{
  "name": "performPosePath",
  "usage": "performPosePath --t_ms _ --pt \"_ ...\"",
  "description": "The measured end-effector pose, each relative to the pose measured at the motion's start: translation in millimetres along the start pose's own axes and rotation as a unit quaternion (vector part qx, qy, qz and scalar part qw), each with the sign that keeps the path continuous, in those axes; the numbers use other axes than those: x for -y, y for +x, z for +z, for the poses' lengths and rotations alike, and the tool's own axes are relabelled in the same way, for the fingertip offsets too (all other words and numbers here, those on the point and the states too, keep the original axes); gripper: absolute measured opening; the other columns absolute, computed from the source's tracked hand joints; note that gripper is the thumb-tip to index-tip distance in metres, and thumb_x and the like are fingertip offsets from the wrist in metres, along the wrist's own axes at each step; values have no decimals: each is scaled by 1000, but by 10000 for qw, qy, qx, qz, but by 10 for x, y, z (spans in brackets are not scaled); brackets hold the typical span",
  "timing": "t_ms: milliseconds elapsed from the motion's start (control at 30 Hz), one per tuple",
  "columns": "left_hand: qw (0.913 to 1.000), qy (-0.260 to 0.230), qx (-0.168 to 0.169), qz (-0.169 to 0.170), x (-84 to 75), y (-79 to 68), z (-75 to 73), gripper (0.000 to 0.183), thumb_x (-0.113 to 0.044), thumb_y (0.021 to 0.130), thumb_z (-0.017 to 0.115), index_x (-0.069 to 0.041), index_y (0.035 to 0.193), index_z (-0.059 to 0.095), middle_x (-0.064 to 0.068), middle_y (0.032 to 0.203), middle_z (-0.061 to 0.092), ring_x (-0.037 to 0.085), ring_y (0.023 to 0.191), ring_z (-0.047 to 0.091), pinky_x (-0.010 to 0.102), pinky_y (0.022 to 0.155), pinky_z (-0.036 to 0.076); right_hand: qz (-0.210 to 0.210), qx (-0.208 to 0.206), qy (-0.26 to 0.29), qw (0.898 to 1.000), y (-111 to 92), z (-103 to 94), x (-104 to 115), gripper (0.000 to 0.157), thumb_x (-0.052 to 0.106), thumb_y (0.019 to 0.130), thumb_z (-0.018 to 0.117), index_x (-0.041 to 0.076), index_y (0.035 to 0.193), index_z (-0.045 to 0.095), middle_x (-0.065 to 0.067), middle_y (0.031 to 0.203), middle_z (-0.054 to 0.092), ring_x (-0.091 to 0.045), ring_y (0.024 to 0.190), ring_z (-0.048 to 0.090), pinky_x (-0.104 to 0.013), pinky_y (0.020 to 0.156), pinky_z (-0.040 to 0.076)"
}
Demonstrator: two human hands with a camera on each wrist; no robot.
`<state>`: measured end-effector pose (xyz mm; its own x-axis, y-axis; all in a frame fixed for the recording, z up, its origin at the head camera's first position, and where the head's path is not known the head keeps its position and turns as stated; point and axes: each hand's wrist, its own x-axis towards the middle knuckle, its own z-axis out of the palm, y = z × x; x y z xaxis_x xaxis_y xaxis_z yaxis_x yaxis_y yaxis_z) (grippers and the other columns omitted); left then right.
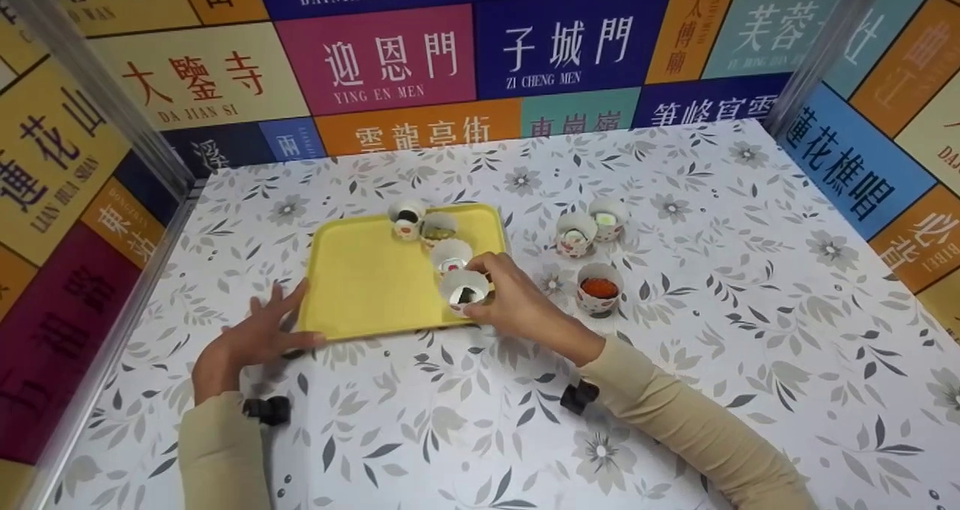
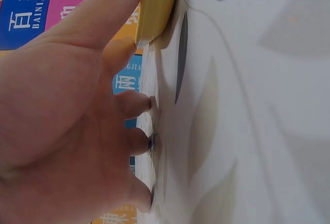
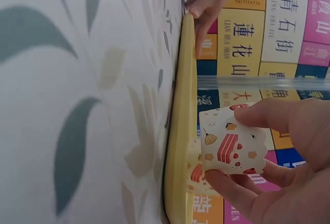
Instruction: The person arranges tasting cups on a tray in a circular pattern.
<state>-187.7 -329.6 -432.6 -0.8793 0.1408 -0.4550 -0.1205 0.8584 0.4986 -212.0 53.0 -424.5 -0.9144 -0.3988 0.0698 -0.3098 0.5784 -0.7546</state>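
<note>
My right hand pinches a white paper cup between thumb and fingers, close over the front right part of a yellow tray. Inside that cup is a white piece with a dark patch. The right wrist view shows cake pictures printed on the cup's side. Just behind it on the tray stands another cup with a white and red piece. My left hand touches the tray's front left corner, thumb at the front rim and fingers spread along the left side; its lower fingertips rest on the table.
Farther back on the tray are a cup with a dark-topped piece and a cup with greenish contents. Right of the tray stand a cup of orange-red food and two paper cups side by side. A printed wall borders the flowered tabletop.
</note>
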Motion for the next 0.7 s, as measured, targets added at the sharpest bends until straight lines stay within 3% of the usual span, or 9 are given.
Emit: performPosePath --t_ms 500,700 --pt "9999 3 68 -75 4 43 4 110 -72 81 65 -38 160 -4 18 165 -22 54 146 -26 85 102 -14 128 -137 224 9996 90 247 115 53 11 84 80 12 132 59 -14 117 52 -17 87 53 -32 83 49" --pt "10000 17 16 -17 26 28 1 110 -70 82 66 -36 160 -4 19 165 -21 55 145 -25 86 101 -13 75 -333 209 9992 113 318 150 58 8 79 83 10 132 61 -14 112 51 -24 97 54 -37 90 49"
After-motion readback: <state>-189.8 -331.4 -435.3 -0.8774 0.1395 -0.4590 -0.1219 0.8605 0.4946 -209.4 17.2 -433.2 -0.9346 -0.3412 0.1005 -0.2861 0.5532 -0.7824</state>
